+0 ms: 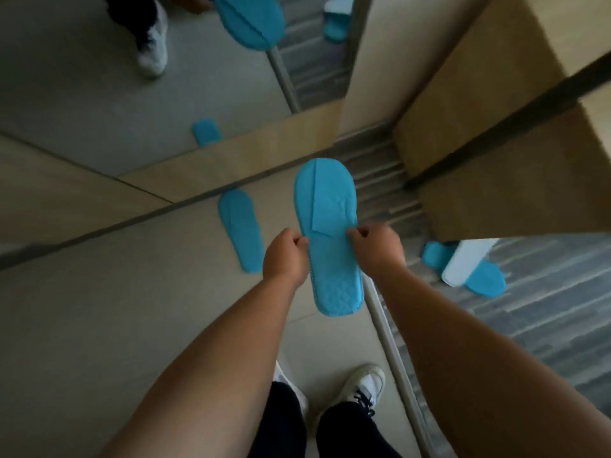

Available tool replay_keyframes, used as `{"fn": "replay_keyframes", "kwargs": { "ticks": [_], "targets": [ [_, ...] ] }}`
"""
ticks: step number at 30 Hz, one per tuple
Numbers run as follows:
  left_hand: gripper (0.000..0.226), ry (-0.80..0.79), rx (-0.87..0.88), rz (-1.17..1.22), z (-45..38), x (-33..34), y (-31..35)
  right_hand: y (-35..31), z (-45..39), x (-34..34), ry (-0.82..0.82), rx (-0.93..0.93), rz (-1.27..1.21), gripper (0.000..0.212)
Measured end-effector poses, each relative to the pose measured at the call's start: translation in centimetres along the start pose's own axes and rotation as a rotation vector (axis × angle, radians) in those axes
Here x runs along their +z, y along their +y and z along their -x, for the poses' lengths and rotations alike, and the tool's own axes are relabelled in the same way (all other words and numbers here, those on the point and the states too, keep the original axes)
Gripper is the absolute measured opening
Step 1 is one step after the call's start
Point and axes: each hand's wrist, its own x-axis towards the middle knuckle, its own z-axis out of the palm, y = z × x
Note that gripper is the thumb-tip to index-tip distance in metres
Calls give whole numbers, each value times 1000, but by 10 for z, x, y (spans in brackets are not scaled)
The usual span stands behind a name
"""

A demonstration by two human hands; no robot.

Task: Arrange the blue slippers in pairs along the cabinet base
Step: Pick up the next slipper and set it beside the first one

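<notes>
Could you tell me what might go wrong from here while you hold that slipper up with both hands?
The held slipper is pinched only at its edges by the left hand and right hand, so the flat, floppy sole could slip or twist free. The slipper on the floor lies angled to the cabinet base, so the pair may end up uneven. The floor strip beside the feet could cause a trip.

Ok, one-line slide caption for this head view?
Both hands, left and right, pinch a flat blue slipper by its edges above the floor; another slipper lies by the cabinet base.
</notes>
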Motion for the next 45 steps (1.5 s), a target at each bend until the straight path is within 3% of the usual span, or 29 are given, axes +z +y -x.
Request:
{"fn": "replay_keyframes", "kwargs": {
  "ticks": [4,10,20,28,45],
  "targets": [
    [21,41,-54,25,-55,-4,-64,-15,-45,74,-61,-86,140,23],
    [23,90,-83,6,-149,41,-127,3,-141,158,-91,-199,239,18],
    [25,200,-110,-60,-277,109,-177,27,-268,245,-77,-295,240,23],
    [25,261,-115,-173,-298,106,-188,22,-283,271,-81,-298,248,23],
    [22,241,-98,-290,-298,103,-183,19,-277,275,-43,-281,286,22]
  ]
}}
